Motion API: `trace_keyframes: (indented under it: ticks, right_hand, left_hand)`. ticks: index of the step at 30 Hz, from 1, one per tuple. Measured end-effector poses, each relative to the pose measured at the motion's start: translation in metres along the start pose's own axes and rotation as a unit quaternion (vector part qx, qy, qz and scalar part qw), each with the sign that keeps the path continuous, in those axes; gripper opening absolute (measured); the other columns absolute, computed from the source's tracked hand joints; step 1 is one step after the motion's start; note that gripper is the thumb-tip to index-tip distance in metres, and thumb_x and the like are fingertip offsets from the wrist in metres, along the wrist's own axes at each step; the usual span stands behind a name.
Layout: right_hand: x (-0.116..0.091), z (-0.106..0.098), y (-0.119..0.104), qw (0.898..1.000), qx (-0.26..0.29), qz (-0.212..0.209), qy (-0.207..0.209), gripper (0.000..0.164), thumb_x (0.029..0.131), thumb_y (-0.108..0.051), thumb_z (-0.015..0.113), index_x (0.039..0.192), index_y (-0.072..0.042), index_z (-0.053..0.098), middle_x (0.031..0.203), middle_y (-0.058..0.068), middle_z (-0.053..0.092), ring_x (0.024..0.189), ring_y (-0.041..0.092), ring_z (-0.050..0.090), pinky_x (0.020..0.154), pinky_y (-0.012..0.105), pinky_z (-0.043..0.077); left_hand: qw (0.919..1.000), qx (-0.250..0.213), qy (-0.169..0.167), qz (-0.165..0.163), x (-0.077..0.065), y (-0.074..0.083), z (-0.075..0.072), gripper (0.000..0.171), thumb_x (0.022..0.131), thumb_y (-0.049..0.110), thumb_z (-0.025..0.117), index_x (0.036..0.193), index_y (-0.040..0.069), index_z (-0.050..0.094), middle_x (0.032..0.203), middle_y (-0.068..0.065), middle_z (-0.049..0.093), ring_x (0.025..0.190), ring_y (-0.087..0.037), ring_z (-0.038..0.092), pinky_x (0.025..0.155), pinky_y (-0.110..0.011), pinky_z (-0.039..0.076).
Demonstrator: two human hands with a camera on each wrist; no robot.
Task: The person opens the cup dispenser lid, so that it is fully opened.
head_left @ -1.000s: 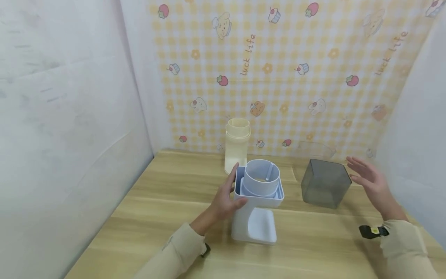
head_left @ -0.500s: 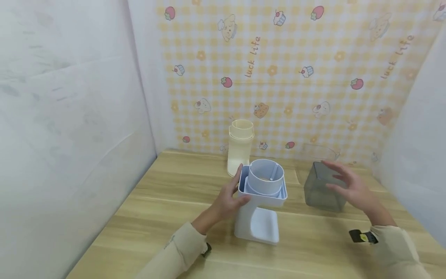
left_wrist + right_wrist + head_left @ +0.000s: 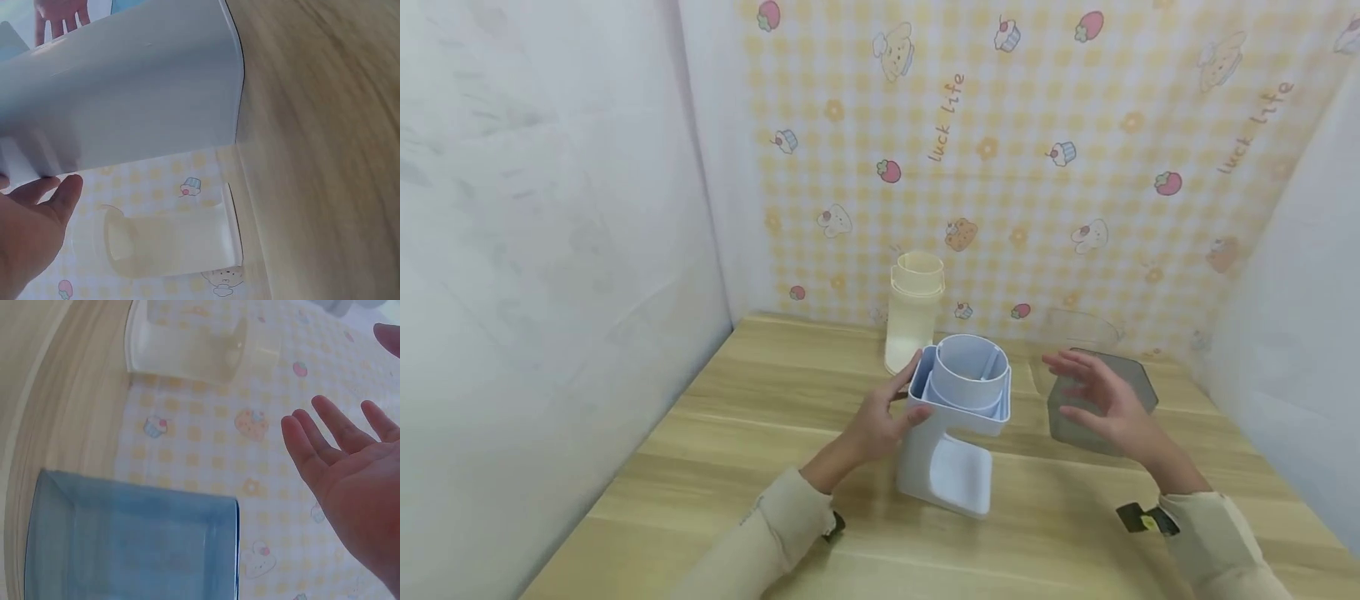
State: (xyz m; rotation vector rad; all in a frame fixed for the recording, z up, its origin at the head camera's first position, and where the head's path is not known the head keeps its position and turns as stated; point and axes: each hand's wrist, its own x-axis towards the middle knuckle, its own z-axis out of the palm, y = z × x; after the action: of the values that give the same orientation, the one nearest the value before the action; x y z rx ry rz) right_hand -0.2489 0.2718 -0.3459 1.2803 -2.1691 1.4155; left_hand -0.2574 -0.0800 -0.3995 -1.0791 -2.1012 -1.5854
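Note:
In the head view, my left hand (image 3: 880, 421) grips the upper left side of a pale blue plastic stand (image 3: 925, 458), thumb in front and fingers behind. The stand has a square top tray, an upright round collar (image 3: 967, 379) and a flat lower foot. From the left wrist, its smooth wall (image 3: 125, 94) fills much of the view, with my fingertips at its edge. My right hand (image 3: 1105, 408) hovers with fingers spread, holding nothing, right of the stand. Behind that hand, partly covered by it, is a grey see-through square box (image 3: 1131, 379); the right wrist view shows the box (image 3: 137, 544) apart from my fingers.
A cream stand of similar shape (image 3: 912, 321) stands behind the blue one, near the checked backdrop (image 3: 985, 192). A clear, thin-edged object (image 3: 1078, 329) is faintly visible behind the grey box. White sheets (image 3: 572, 208) flank the wooden table (image 3: 760, 417).
My right hand has moved left from the right side of the grey box, passing in front of it towards the blue stand. The left hand keeps its grip; the stand has turned slightly.

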Motion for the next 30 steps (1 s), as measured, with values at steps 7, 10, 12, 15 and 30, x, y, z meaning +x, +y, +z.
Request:
trace_keyframes:
  ticks: [7, 10, 12, 15, 30]
  right_hand:
    - [0.008, 0.023, -0.016, 0.999, 0.021, 0.012, -0.025, 0.072, 0.081, 0.024, 0.062, 0.144, 0.014, 0.03, 0.148, 0.022, 0.045, 0.133, 0.019, 0.048, 0.095, 0.025, 0.05]
    - [0.006, 0.029, -0.02, 0.999, 0.021, 0.019, -0.017, 0.072, 0.081, 0.023, 0.062, 0.145, 0.012, 0.03, 0.147, 0.021, 0.045, 0.131, 0.018, 0.049, 0.094, 0.025, 0.051]
    - [0.002, 0.033, -0.021, 0.999, 0.021, 0.022, -0.01, 0.071, 0.081, 0.023, 0.062, 0.144, 0.013, 0.03, 0.148, 0.015, 0.047, 0.13, 0.017, 0.051, 0.092, 0.026, 0.052]
    - [-0.003, 0.039, -0.02, 0.999, 0.015, 0.032, -0.004, 0.071, 0.082, 0.021, 0.062, 0.145, 0.011, 0.031, 0.148, 0.002, 0.049, 0.128, 0.016, 0.052, 0.089, 0.027, 0.053]
    - [0.013, 0.047, -0.022, 0.999, 0.038, 0.031, 0.022, 0.071, 0.084, 0.02, 0.063, 0.147, 0.009, 0.031, 0.15, 0.002, 0.045, 0.126, 0.01, 0.054, 0.087, 0.028, 0.055]
  left_hand:
    - [0.998, -0.051, -0.001, -0.039, -0.003, 0.006, -0.005, 0.083, 0.092, 0.056, 0.061, 0.154, 0.009, 0.034, 0.154, -0.011, 0.04, 0.132, -0.029, 0.05, 0.092, -0.036, 0.054]
    - [0.9946, -0.081, 0.003, -0.064, -0.007, 0.005, -0.002, 0.075, 0.092, 0.048, 0.066, 0.152, 0.012, 0.04, 0.15, -0.01, 0.047, 0.124, -0.03, 0.057, 0.087, -0.034, 0.057]
    - [0.9923, -0.097, 0.001, -0.077, -0.009, 0.004, 0.001, 0.07, 0.093, 0.042, 0.067, 0.151, 0.013, 0.042, 0.148, -0.009, 0.049, 0.119, -0.03, 0.061, 0.083, -0.032, 0.058]
    - [0.9909, -0.108, 0.003, -0.081, -0.012, 0.004, 0.004, 0.064, 0.095, 0.036, 0.067, 0.15, 0.011, 0.044, 0.147, -0.01, 0.051, 0.115, -0.03, 0.062, 0.081, -0.033, 0.058]
    - [0.9891, -0.103, 0.035, -0.099, 0.011, 0.014, -0.001, 0.06, 0.09, 0.028, 0.072, 0.14, 0.002, 0.054, 0.139, -0.016, 0.057, 0.11, -0.036, 0.064, 0.081, -0.033, 0.058]
